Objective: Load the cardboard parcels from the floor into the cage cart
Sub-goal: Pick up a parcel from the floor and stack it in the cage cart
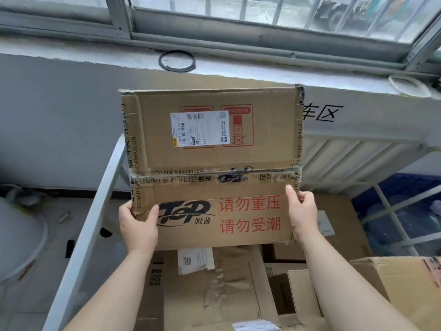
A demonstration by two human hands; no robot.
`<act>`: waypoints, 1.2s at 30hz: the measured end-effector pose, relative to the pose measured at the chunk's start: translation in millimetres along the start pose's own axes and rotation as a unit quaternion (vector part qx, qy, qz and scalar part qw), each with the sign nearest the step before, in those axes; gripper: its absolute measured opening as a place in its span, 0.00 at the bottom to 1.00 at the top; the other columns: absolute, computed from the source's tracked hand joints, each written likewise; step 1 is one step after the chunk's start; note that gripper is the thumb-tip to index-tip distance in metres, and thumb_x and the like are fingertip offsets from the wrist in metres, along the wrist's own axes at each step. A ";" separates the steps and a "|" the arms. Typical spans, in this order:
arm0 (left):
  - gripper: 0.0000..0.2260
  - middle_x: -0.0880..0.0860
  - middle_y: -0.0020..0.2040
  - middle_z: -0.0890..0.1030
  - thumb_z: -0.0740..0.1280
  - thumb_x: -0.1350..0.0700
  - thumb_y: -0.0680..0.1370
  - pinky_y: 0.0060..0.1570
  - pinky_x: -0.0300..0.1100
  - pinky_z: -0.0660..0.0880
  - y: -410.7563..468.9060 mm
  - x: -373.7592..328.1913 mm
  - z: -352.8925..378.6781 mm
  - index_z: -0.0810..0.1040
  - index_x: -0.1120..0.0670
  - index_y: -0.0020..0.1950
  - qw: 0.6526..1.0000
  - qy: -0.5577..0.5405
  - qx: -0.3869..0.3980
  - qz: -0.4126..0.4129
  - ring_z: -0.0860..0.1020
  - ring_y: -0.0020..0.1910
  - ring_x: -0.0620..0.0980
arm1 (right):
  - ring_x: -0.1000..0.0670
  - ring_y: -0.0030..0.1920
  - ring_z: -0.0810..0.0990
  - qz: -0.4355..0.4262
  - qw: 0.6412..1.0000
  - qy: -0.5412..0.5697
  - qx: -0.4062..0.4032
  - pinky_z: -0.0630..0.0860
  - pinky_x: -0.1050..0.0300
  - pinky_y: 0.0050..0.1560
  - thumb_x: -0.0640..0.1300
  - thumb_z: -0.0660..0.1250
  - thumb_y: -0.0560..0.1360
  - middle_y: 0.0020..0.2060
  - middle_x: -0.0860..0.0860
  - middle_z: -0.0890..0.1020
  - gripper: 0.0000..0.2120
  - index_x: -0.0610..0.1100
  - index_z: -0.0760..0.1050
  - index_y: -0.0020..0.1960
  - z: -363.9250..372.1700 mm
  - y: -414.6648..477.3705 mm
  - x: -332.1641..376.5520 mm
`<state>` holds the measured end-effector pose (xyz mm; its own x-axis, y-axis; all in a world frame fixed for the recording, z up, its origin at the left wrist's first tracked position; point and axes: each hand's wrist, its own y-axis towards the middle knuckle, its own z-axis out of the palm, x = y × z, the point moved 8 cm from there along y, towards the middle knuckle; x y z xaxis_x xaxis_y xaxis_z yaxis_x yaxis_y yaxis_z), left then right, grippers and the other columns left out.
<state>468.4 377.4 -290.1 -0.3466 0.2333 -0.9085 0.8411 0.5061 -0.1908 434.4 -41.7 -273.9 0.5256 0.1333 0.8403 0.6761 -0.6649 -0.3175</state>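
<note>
I hold a large brown cardboard parcel (212, 163) up in front of me, above the cage cart. It carries a white shipping label, clear tape across the middle, a black "TOP" logo and red Chinese print. My left hand (138, 225) grips its lower left corner. Gripping the lower right edge is my right hand (301, 212). The white metal cage cart (95, 211) lies below, its left rail running from the bottom left up to the parcel. Several cardboard parcels (214, 290) lie inside the cart under the held one.
A grey wall and a window sill with a black ring (177, 60) stand right behind the parcel. The cart's barred far side (358, 158) is at the right, with blue bags (410, 211) beyond it. A pale round container (19, 235) sits on the floor at left.
</note>
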 end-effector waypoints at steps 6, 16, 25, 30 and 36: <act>0.20 0.54 0.61 0.78 0.70 0.57 0.77 0.60 0.50 0.72 -3.3 19.9 -0.1 0.67 0.54 0.66 0.998 0.043 0.018 -0.034 0.74 0.55 0.52 | 0.50 0.45 0.75 0.026 0.998 -0.063 0.011 0.72 0.50 0.47 0.59 0.54 0.82 0.50 0.48 0.77 0.16 0.46 0.67 0.57 6.8 1.1 -24.2; 0.20 0.56 0.61 0.78 0.68 0.55 0.78 0.59 0.54 0.73 -12.2 25.9 -12.1 0.68 0.56 0.68 0.993 0.104 0.031 -0.037 0.75 0.59 0.58 | 0.44 0.58 0.78 0.004 0.990 -0.136 0.048 0.75 0.41 0.61 0.61 0.49 0.82 0.55 0.48 0.81 0.26 0.45 0.76 0.63 5.0 -7.4 -21.9; 0.22 0.56 0.64 0.76 0.68 0.54 0.78 0.61 0.54 0.71 -25.3 29.4 -18.6 0.68 0.56 0.70 0.989 0.132 0.052 -0.032 0.74 0.62 0.58 | 0.45 0.54 0.79 0.028 0.988 -0.137 0.063 0.76 0.40 0.59 0.61 0.51 0.82 0.50 0.49 0.82 0.23 0.47 0.77 0.56 -3.2 -19.3 -28.8; 0.24 0.57 0.67 0.74 0.68 0.51 0.78 0.63 0.56 0.70 -34.4 34.0 -24.4 0.67 0.56 0.72 0.985 0.151 0.064 -0.043 0.72 0.65 0.59 | 0.46 0.53 0.78 0.030 0.986 -0.148 0.068 0.76 0.44 0.58 0.59 0.51 0.83 0.48 0.50 0.80 0.21 0.47 0.76 0.53 -10.0 -25.2 -30.8; 0.25 0.57 0.68 0.74 0.67 0.51 0.79 0.64 0.55 0.69 -34.9 31.6 -20.7 0.66 0.57 0.73 0.983 0.161 0.073 -0.043 0.71 0.66 0.59 | 0.47 0.51 0.74 0.035 0.985 -0.151 0.071 0.70 0.50 0.52 0.57 0.51 0.83 0.47 0.50 0.78 0.19 0.46 0.75 0.54 -18.3 -26.8 -34.8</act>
<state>419.5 384.3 -304.4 -0.5119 0.4578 -0.7269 0.8460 0.4156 -0.3340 388.5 -42.0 -286.6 0.6892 0.3180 0.6511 0.6866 -0.5737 -0.4466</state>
